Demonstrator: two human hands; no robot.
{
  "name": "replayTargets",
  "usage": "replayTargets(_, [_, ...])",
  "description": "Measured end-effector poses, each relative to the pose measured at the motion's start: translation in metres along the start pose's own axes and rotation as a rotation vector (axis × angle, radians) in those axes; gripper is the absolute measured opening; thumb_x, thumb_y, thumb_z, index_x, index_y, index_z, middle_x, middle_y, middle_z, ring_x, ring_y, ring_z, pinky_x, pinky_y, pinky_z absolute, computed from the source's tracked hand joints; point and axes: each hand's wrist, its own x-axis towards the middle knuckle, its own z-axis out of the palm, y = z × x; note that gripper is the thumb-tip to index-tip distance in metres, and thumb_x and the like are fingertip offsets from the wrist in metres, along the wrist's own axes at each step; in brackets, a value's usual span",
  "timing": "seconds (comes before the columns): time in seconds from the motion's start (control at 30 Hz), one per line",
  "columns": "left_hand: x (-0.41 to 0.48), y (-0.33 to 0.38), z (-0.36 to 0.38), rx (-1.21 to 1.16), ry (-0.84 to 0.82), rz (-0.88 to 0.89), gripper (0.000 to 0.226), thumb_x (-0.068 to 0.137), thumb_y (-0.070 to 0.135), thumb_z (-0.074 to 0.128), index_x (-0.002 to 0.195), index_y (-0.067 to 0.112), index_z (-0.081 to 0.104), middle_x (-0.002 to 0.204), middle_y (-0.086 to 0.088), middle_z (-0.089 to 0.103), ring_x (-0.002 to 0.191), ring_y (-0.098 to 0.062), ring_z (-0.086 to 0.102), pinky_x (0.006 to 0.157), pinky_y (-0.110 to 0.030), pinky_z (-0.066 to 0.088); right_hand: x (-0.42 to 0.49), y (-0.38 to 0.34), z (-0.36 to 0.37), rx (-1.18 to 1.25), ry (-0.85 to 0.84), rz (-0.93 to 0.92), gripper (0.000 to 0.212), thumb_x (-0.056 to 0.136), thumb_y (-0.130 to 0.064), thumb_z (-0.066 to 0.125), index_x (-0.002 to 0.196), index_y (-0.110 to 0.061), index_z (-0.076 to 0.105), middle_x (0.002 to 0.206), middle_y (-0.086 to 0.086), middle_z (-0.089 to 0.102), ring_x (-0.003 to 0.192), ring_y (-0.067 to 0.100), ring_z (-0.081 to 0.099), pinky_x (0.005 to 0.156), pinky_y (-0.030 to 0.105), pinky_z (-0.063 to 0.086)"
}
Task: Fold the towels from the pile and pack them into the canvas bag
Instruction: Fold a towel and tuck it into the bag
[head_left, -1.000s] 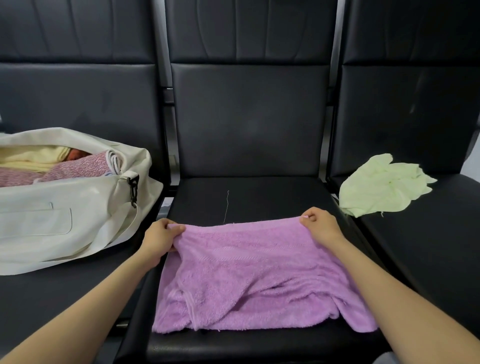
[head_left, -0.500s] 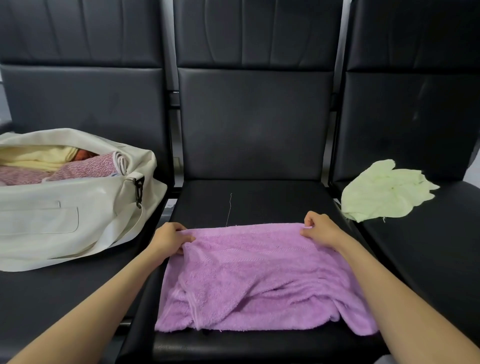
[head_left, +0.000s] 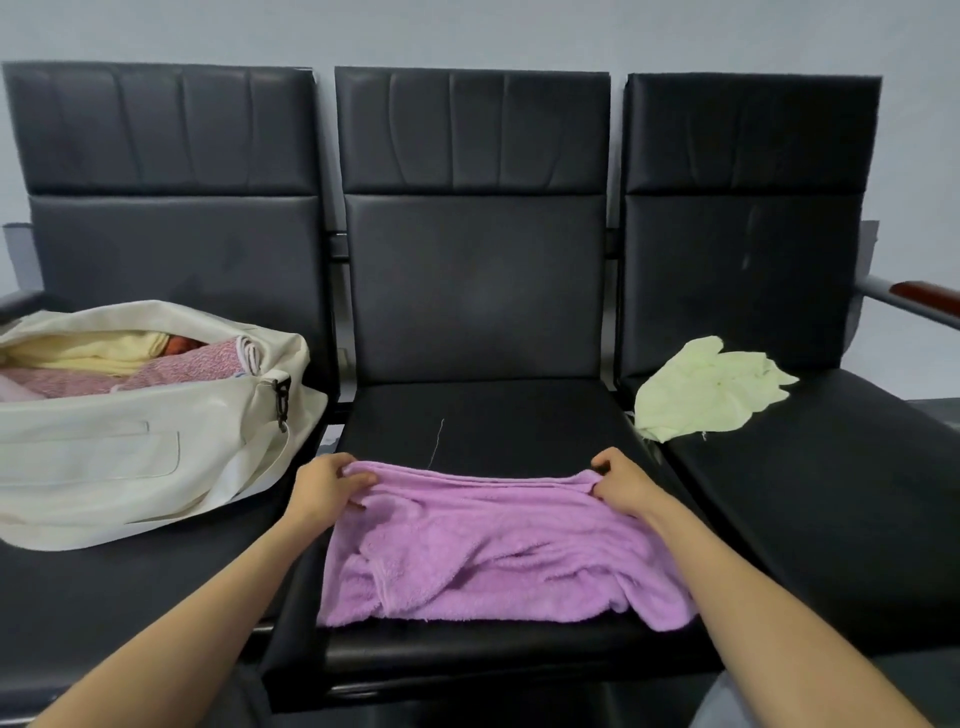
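Note:
A purple towel (head_left: 498, 551) lies rumpled on the middle black seat (head_left: 483, 421). My left hand (head_left: 324, 488) grips its far left corner and my right hand (head_left: 621, 480) grips its far right corner, the far edge bunched between them. A cream canvas bag (head_left: 130, 457) sits open on the left seat with folded pink and yellow towels (head_left: 130, 358) inside. A pale green towel (head_left: 706, 387) lies crumpled on the right seat.
The three black padded seats stand in a row against a pale wall. A loose thread (head_left: 436, 444) lies on the middle seat beyond the purple towel. An armrest (head_left: 914, 299) juts out at the far right.
My view has tilted up, so the seat backs' tops and the wall show. Both hands keep their hold on the purple towel's far corners, its far edge now more bunched.

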Motion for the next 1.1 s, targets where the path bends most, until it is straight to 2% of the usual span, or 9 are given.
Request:
replayTargets(0.1, [-0.003,0.016,-0.013,0.037,0.042,0.075,0.034,0.08,0.022,0.077,0.074,-0.008,0.061,0.064,-0.012,0.055,0.06,-0.017,0.047,0.056,-0.03,0.034,-0.014,0.002,-0.012,0.092,0.046,-0.064,0.018,0.088,-0.005,0.057,0.077,-0.02,0.06,0.078,0.0,0.06,0.081,0.018,0.055,0.07,0.028,0.042])
replayTargets(0.23, [-0.009,0.057,-0.036,-0.002,0.077,0.168,0.019,0.082,0.018,0.074,0.069,0.008,0.065,0.059,-0.001,0.056,0.053,-0.015,0.051,0.044,-0.017,0.04,-0.039,-0.023,-0.048,0.343,0.222,-0.116,0.009,0.086,-0.004,0.065,0.083,-0.013,0.065,0.081,0.004,0.063,0.079,0.018,0.056,0.071,0.03,0.043])
replayTargets(0.37, [-0.019,0.112,-0.067,-0.074,0.192,0.304,0.015,0.084,0.017,0.072,0.079,0.003,0.068,0.066,-0.005,0.058,0.057,-0.016,0.051,0.043,-0.013,0.04,-0.066,-0.072,-0.099,0.47,0.349,-0.26,0.02,0.083,0.0,0.067,0.069,-0.012,0.059,0.07,0.0,0.056,0.071,0.016,0.049,0.061,0.025,0.039])
replayTargets(0.47, [-0.022,0.147,-0.1,-0.125,0.359,0.362,0.014,0.081,0.028,0.075,0.078,0.016,0.069,0.072,-0.002,0.065,0.069,-0.019,0.056,0.063,-0.027,0.044,-0.085,-0.106,-0.136,0.525,0.418,-0.35,0.007,0.086,-0.01,0.067,0.08,-0.009,0.064,0.075,0.001,0.061,0.071,0.017,0.053,0.06,0.028,0.042])
replayTargets(0.53, [-0.023,0.163,-0.119,-0.318,0.376,0.356,0.013,0.079,0.032,0.077,0.076,0.022,0.069,0.074,0.0,0.067,0.071,-0.02,0.059,0.068,-0.034,0.05,-0.103,-0.126,-0.153,0.607,0.467,-0.415,0.006,0.091,-0.019,0.066,0.09,-0.013,0.065,0.084,-0.001,0.065,0.072,0.012,0.058,0.059,0.023,0.045])
replayTargets(0.63, [-0.03,0.176,-0.13,-0.449,0.312,0.358,0.009,0.083,0.023,0.074,0.078,0.018,0.068,0.06,0.008,0.059,0.053,-0.009,0.051,0.057,-0.027,0.048,-0.12,-0.14,-0.167,0.623,0.482,-0.475,0.017,0.096,-0.024,0.059,0.102,-0.007,0.059,0.08,0.005,0.062,0.053,0.008,0.051,0.045,0.017,0.039])
replayTargets(0.73, [-0.038,0.184,-0.135,-0.484,0.205,0.362,0.005,0.09,0.013,0.066,0.09,0.008,0.064,0.064,-0.001,0.055,0.039,-0.001,0.048,0.046,-0.016,0.049,-0.13,-0.147,-0.172,0.53,0.406,-0.421,0.023,0.1,-0.025,0.051,0.109,-0.003,0.051,0.089,0.012,0.062,0.05,0.013,0.062,0.049,0.024,0.046])
replayTargets(0.9, [-0.045,0.204,-0.145,-0.6,0.361,0.505,0.014,0.099,0.016,0.051,0.088,0.02,0.06,0.065,0.001,0.06,0.049,-0.003,0.057,0.056,-0.019,0.052,-0.152,-0.166,-0.182,0.868,0.492,-0.59,0.016,0.101,-0.027,0.049,0.109,-0.013,0.05,0.096,0.007,0.063,0.06,0.017,0.069,0.053,0.02,0.056])
replayTargets(1.1, [-0.046,0.21,-0.15,-0.544,0.252,0.436,0.013,0.097,0.019,0.055,0.1,0.008,0.062,0.07,-0.003,0.057,0.035,-0.005,0.05,0.042,-0.017,0.047,-0.158,-0.17,-0.192,0.727,0.568,-0.534,0.02,0.101,-0.032,0.047,0.113,-0.018,0.055,0.095,0.005,0.065,0.05,0.011,0.064,0.051,0.018,0.054])
